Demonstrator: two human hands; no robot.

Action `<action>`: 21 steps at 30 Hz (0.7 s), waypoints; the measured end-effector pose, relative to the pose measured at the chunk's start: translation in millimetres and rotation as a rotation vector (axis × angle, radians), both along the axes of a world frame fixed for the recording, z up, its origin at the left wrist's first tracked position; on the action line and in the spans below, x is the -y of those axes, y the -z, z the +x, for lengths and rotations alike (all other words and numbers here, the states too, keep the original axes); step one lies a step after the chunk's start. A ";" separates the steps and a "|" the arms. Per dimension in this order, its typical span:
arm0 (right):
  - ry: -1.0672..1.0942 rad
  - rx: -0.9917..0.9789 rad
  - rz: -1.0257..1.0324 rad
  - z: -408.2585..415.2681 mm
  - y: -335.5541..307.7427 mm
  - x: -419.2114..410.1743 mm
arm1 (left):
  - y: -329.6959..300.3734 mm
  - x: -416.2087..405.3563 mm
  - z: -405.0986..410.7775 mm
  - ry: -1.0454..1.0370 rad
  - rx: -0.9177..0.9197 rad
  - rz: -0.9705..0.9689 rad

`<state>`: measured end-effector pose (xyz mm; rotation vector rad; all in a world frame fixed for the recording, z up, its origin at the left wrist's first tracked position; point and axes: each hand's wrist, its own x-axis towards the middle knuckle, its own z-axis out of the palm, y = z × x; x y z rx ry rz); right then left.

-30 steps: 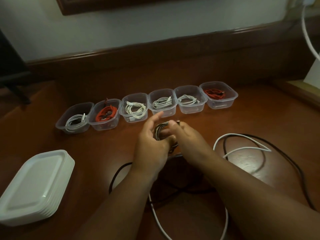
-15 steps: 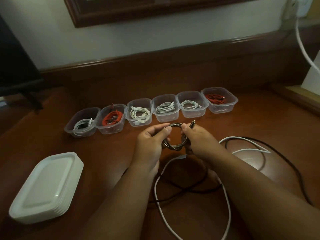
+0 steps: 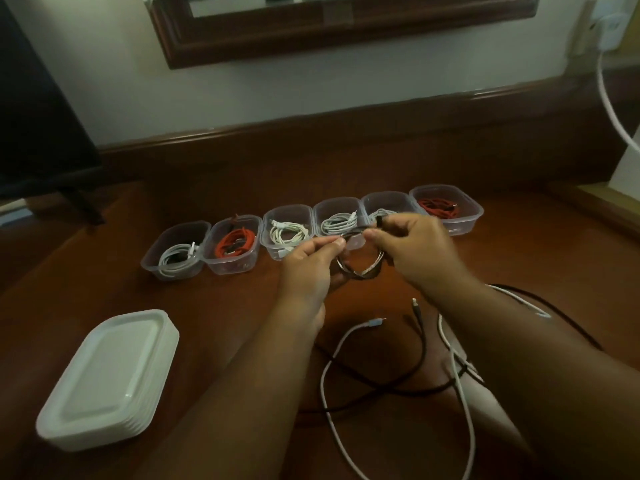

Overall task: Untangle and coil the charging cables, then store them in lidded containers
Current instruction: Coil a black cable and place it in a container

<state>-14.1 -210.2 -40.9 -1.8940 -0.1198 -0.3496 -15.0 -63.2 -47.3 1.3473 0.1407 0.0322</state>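
Note:
Both hands hold a small coil of dark braided cable (image 3: 360, 271) above the table. My left hand (image 3: 308, 268) pinches its left side; my right hand (image 3: 415, 251) grips its right side and the plug end. Behind them stands a row of several clear containers (image 3: 173, 252), each with a coiled white or red cable inside and no lid on. Loose on the wooden table (image 3: 225, 306) below my arms lie a white cable (image 3: 332, 362) and a black cable (image 3: 420, 344), crossing each other.
A stack of white lids (image 3: 107, 379) sits at the front left. A dark chair or stand (image 3: 38, 133) is at the far left. A white cord (image 3: 613, 109) hangs from a wall socket at the right. A raised wooden ledge runs along the back.
Both hands have lifted the coil up and away, toward the row of containers. The loose ends of the white and black cables now lie uncovered on the table.

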 end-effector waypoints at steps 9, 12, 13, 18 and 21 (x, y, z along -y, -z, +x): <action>0.012 -0.021 -0.420 98.4 -25.0 -3.7 | 6.3 -25.3 77.6 -0.021 0.340 0.901; 0.086 0.017 -0.505 125.2 -24.2 -8.9 | 17.5 -31.6 86.0 0.067 0.399 1.285; 0.100 0.014 -0.540 132.9 -22.5 -11.6 | 20.0 -33.1 86.8 0.100 0.411 1.398; 0.015 -0.111 -0.794 159.1 -7.2 -26.0 | 25.5 -34.6 87.7 0.169 0.489 1.694; -0.044 -0.193 -0.910 165.6 -2.8 -33.2 | 27.1 -36.7 90.7 0.188 0.505 1.728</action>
